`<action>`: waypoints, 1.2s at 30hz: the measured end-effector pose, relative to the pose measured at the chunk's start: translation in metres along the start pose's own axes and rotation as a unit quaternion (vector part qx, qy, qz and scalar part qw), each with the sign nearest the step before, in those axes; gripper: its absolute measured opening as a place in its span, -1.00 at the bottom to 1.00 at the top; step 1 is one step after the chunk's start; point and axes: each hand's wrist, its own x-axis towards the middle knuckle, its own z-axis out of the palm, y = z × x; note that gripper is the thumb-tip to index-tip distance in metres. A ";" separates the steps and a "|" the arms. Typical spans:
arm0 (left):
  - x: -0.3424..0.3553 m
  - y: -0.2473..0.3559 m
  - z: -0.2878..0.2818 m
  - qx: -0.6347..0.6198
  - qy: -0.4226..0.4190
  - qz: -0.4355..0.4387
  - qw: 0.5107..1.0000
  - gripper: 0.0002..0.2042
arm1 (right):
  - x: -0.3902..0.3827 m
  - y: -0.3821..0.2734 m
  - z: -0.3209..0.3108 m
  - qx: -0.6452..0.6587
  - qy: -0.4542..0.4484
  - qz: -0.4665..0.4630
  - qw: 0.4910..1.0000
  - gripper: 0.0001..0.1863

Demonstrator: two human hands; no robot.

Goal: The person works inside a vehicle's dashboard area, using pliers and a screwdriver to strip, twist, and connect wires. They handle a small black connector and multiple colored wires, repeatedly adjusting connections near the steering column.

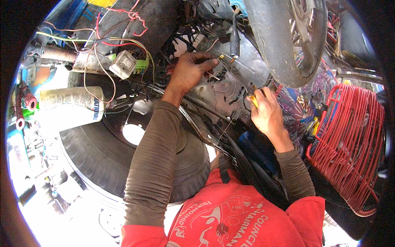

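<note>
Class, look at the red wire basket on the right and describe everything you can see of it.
The red wire basket is made of thin, closely spaced red coated wires bent into a curved cage with a thicker rim. It lies tipped on its side at the right edge, beside the right hand. A patterned cloth lies against it.

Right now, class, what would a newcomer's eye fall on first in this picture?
The red wire basket at the right edge stands out first, then the big black tyre lying lower left. In the middle, the left hand pinches a thin wire among tangled cables, while the right hand grips a yellow-handled tool beside it.
</note>
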 end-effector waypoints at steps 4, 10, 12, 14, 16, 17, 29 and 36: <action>0.001 -0.003 0.005 0.002 0.019 0.004 1.000 -0.71 | -0.002 -0.009 -0.005 -0.003 -0.032 0.027 0.999 -0.75; 0.001 -0.011 0.025 0.033 0.106 0.083 0.990 -0.74 | -0.003 -0.028 -0.010 0.021 -0.084 0.078 0.993 -0.70; 0.001 -0.013 0.033 0.056 0.144 0.124 0.980 -0.75 | -0.003 -0.032 -0.009 0.015 -0.089 0.089 0.992 -0.71; 0.001 -0.012 0.036 0.079 0.170 0.133 0.973 -0.75 | -0.003 -0.033 -0.008 0.014 -0.082 0.087 0.993 -0.71; 0.001 -0.011 0.034 0.035 0.138 0.095 0.985 -0.75 | -0.004 -0.030 -0.005 0.016 -0.064 0.074 0.995 -0.70; 0.001 -0.009 0.032 0.016 0.120 0.067 0.990 -0.74 | -0.004 -0.027 -0.004 0.016 -0.057 0.067 0.996 -0.70; 0.004 -0.012 0.018 -0.006 0.000 0.005 1.000 -0.76 | 0.010 -0.011 0.010 -0.107 -0.025 0.031 0.993 -0.49; 0.001 -0.010 0.020 -0.021 0.039 0.031 0.999 -0.78 | 0.010 -0.013 0.020 -0.076 -0.003 0.011 0.997 -0.48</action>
